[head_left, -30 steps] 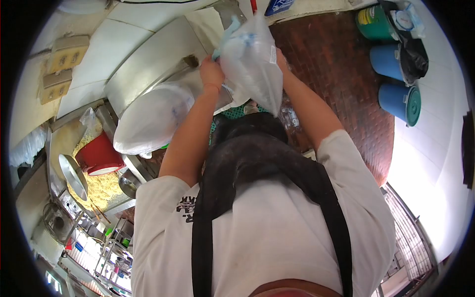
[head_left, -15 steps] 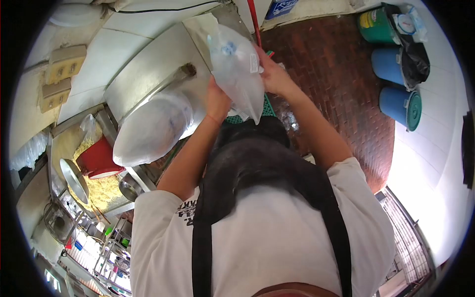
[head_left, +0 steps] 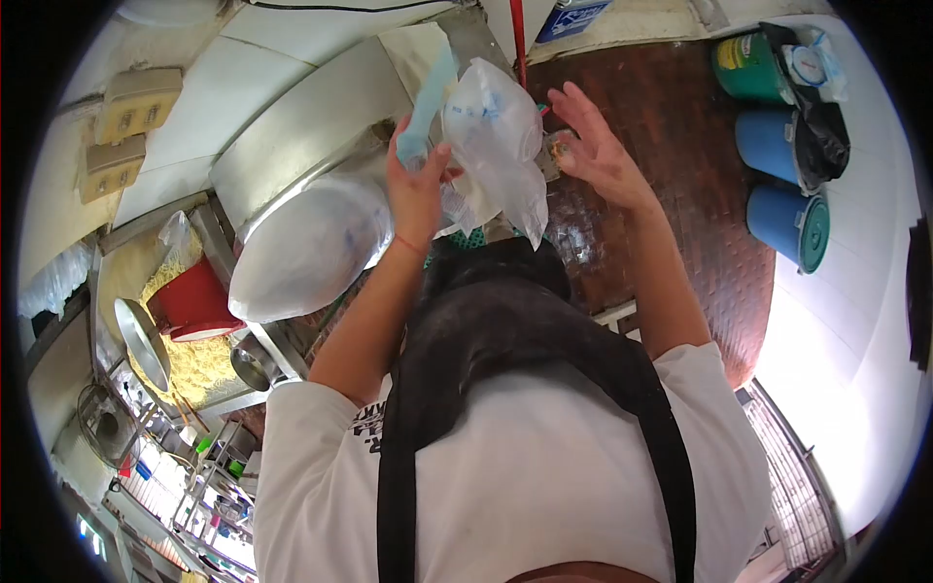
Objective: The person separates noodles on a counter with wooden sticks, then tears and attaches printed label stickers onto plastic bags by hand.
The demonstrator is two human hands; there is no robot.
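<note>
My left hand (head_left: 418, 185) is closed around the lower end of a pale blue, flat strip (head_left: 431, 102) that points up and away; its exact kind is unclear. Just right of it, a whitish plastic bag (head_left: 494, 121) with blue print stands between my two hands, its loose end hanging toward my apron. My right hand (head_left: 601, 155) is raised apart from that bag, fingers spread. Something small shows by its thumb, too unclear to name. A larger, full translucent bag (head_left: 309, 251) lies on the steel counter to the left of my left forearm.
At left, a red bucket (head_left: 192, 301) and a metal lid (head_left: 142, 342) sit among yellow strands (head_left: 209, 374) in a tray. Blue and green bins (head_left: 777, 209) line the right wall. A red pole (head_left: 518, 39) rises at the far edge of the brick floor (head_left: 671, 194).
Both hands were on the whitish bag. The right hand has let go and moved right, opening; the left now holds the pale blue strip, and the bag appears rounder.
</note>
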